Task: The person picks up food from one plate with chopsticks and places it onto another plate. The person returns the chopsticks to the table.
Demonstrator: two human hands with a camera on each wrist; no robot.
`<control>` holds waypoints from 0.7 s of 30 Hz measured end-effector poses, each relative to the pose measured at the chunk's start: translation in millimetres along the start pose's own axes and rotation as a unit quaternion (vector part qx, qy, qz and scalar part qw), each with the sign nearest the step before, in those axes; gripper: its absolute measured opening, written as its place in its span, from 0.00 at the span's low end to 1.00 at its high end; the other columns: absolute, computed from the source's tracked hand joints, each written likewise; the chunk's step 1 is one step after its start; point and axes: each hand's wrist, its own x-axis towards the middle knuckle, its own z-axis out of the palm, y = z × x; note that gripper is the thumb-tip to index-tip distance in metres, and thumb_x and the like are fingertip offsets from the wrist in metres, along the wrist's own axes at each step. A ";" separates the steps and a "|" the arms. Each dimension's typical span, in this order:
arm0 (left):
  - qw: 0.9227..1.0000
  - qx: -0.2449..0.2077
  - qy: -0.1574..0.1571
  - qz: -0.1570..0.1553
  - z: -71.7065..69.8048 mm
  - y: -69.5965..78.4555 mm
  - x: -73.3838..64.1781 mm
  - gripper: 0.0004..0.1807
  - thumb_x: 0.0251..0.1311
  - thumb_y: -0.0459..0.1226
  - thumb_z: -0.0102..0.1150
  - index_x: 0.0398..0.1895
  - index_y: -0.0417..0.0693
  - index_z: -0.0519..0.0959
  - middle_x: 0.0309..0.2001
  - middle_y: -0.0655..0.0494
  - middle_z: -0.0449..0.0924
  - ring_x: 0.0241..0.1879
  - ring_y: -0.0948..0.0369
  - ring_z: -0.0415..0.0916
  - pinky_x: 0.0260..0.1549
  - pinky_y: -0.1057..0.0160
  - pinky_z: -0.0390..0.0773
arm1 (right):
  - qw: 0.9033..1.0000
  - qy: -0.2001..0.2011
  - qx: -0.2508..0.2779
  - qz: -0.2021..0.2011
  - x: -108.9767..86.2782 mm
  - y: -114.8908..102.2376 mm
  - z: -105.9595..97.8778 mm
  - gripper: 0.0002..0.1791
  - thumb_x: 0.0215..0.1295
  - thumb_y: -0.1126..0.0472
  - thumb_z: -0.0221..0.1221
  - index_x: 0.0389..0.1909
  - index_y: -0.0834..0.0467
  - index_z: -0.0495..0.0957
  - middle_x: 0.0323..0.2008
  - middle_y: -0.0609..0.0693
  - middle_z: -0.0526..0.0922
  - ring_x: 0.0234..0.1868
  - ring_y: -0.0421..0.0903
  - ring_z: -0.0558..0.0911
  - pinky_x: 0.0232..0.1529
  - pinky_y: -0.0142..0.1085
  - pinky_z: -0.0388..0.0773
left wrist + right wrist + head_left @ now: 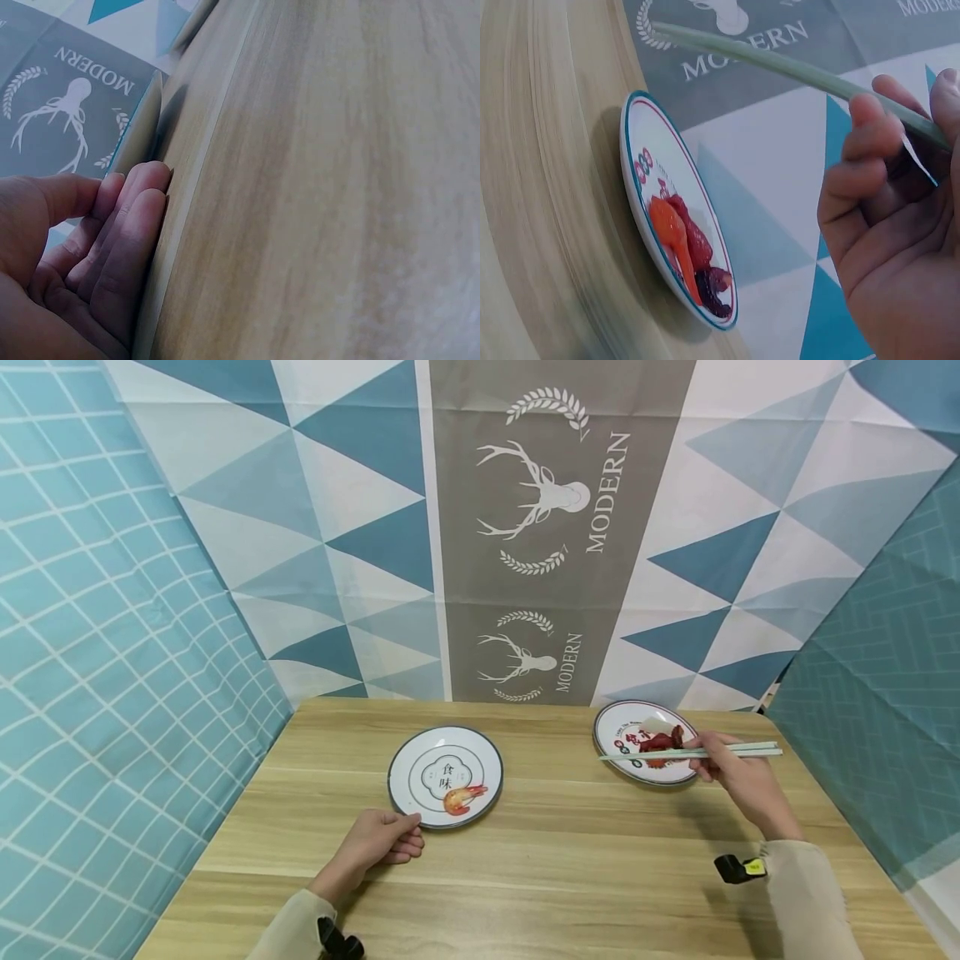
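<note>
In the head view my left hand (380, 842) pinches the near rim of a white plate (411, 768) with a dark edge and printed characters. An orange shrimp (461, 800) lies on that plate, towards its near right side. Over at the right, my right hand (735, 781) holds a pair of pale green chopsticks (757, 750) above a second white plate (613, 725). Their tips point left, with nothing between them. That plate carries dark red food (660, 742); the right wrist view shows an orange-red piece (669, 225) and a dark piece (714, 292) on it.
Both plates stand on a wood-grain table (555, 860), the right one near its back edge. Behind rises a patterned cloth (517, 652) with deer prints. Blue tiled cloth (112, 652) hangs at the left, teal cloth (885, 693) at the right.
</note>
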 end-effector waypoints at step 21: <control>1.000 -0.002 0.002 0.006 0.4 -1.0 -0.7 0.21 0.72 0.46 0.61 0.35 0.33 0.85 0.27 0.50 0.89 0.26 0.62 0.87 0.29 0.65 0.89 | 0.999 0.033 -0.038 -0.007 -15.0 15.2 -35.8 0.22 0.84 0.51 0.45 0.49 0.64 0.80 0.27 0.41 0.79 0.26 0.41 0.72 0.24 0.37 0.67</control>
